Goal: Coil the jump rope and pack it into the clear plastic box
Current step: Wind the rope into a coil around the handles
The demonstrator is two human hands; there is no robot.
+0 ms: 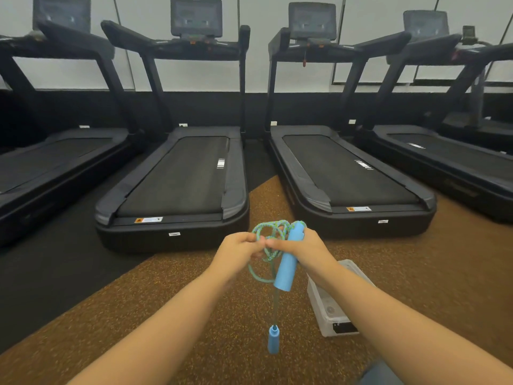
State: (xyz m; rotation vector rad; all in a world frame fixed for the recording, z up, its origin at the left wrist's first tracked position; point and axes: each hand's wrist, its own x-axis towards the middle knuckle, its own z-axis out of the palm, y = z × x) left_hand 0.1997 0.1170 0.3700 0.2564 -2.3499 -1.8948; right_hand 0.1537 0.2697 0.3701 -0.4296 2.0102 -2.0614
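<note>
The jump rope (267, 237) is a green-and-blue braided cord with two blue foam handles. My right hand (304, 250) grips one blue handle (287, 266) together with several loops of cord. My left hand (240, 247) pinches the cord loops just left of it, the fingertips of both hands almost touching. A single strand hangs straight down to the second blue handle (273, 339), which dangles above the floor. The clear plastic box (329, 315) sits open on the floor below my right forearm, which partly hides it.
A row of black treadmills (177, 173) stands ahead, their rear ends close to my hands. The floor under me is brown speckled rubber (211, 315), with black matting (50, 273) to the left.
</note>
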